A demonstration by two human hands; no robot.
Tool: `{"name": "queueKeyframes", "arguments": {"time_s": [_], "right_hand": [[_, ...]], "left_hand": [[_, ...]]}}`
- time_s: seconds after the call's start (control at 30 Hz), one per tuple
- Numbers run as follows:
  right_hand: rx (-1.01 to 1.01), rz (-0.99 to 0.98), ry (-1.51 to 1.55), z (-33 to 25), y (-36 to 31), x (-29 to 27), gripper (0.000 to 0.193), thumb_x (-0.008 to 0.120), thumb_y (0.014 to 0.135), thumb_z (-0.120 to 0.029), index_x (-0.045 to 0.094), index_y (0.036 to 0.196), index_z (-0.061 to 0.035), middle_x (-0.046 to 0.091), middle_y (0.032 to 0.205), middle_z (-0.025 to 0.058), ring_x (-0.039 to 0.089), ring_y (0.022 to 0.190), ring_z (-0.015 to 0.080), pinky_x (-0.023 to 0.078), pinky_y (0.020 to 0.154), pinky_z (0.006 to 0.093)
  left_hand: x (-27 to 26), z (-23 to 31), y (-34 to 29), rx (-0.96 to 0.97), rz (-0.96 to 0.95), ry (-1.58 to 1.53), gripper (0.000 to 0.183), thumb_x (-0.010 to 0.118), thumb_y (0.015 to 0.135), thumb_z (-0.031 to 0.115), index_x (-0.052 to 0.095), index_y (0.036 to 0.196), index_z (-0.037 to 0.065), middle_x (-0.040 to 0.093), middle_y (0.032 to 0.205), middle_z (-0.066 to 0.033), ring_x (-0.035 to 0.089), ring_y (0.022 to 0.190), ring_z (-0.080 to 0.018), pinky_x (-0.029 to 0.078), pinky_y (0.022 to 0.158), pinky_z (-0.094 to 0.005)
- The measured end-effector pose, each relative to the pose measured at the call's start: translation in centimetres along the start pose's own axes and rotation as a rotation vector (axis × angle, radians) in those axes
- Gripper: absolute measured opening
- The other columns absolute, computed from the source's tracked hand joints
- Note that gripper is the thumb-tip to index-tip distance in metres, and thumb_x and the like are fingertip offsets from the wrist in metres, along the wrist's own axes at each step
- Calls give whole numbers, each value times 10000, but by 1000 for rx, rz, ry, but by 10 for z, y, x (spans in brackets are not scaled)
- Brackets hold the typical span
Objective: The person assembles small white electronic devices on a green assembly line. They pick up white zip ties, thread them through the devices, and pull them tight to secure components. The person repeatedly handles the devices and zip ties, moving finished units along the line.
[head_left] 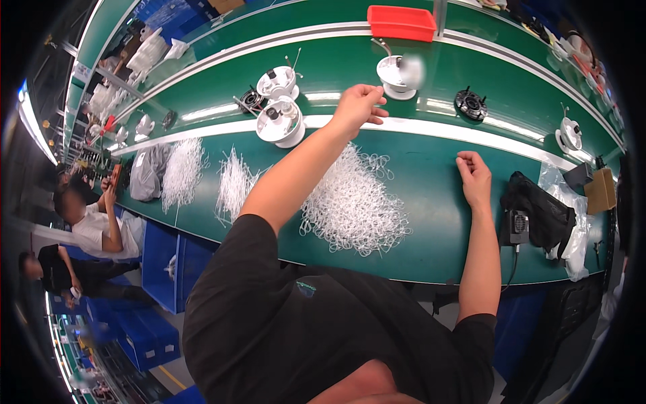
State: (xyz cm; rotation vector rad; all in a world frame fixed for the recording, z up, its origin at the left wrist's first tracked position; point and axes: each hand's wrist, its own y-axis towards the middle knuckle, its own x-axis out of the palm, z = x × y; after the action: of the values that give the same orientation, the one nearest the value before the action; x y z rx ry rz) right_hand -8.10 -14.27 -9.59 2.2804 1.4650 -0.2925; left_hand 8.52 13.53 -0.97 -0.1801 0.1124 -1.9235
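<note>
My left hand [360, 109] reaches over the line's near white rail, fingers loosely bent and apart, with nothing visible in them. Just beyond its fingertips stands a white bowl-shaped housing [397, 92] with a dark part inside; a whitish blurred patch [412, 71] covers its right side. Below my left forearm lies a large heap of white cord loops [353, 209]. My right hand [476, 176] hovers over the green bench, right of the heap, its fingers curled together and nothing seen in them.
Two white housings [281, 126] and a black round part [250, 101] stand left on the line. Another black round part [470, 105] and a white housing [570, 135] stand right. A red tray [402, 23] sits behind. Dark cloth [538, 209] lies right; people [101, 229] sit left.
</note>
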Motion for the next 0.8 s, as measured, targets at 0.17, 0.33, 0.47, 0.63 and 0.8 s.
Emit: {"name": "queueKeyframes", "arguments": {"time_s": [0.17,0.33,0.47,0.63,0.8], "right_hand": [[29,-23,-29,-1,-4,3,169,680,916,-143,671,1014,-5,622,793,-20,513,687,56,450,640,220],[11,-7,-87,3,-1,7,179,672,927,-178,682,1013,-21,632,795,-10,517,673,63,452,634,232],[16,-7,-91,2,0,7,186,667,933,-182,683,1017,-17,636,805,-13,521,685,61,452,637,232],[10,-7,-29,-8,0,-2,218,655,949,-200,688,1059,-15,634,804,-15,543,727,64,463,674,235],[-138,29,55,-71,-4,-20,234,593,978,-162,700,1119,-9,676,991,68,605,897,138,458,816,259]], "left_hand": [[-88,12,-76,601,453,377,228,668,932,208,675,984,-13,671,819,-42,596,697,-93,478,627,-242],[-199,-26,-110,362,1017,756,411,682,919,280,607,1119,-72,670,986,-149,659,748,-190,515,653,-307],[-190,-34,-117,-21,679,206,465,590,973,275,513,1198,-125,618,1103,-202,709,747,-280,574,573,-335],[-197,-45,-105,88,587,-96,343,414,1001,170,540,1114,-127,668,967,-221,707,685,-288,607,564,-331],[-172,3,-119,301,519,72,336,395,1006,182,589,1072,-84,693,852,-161,688,624,-227,588,537,-305]]}}
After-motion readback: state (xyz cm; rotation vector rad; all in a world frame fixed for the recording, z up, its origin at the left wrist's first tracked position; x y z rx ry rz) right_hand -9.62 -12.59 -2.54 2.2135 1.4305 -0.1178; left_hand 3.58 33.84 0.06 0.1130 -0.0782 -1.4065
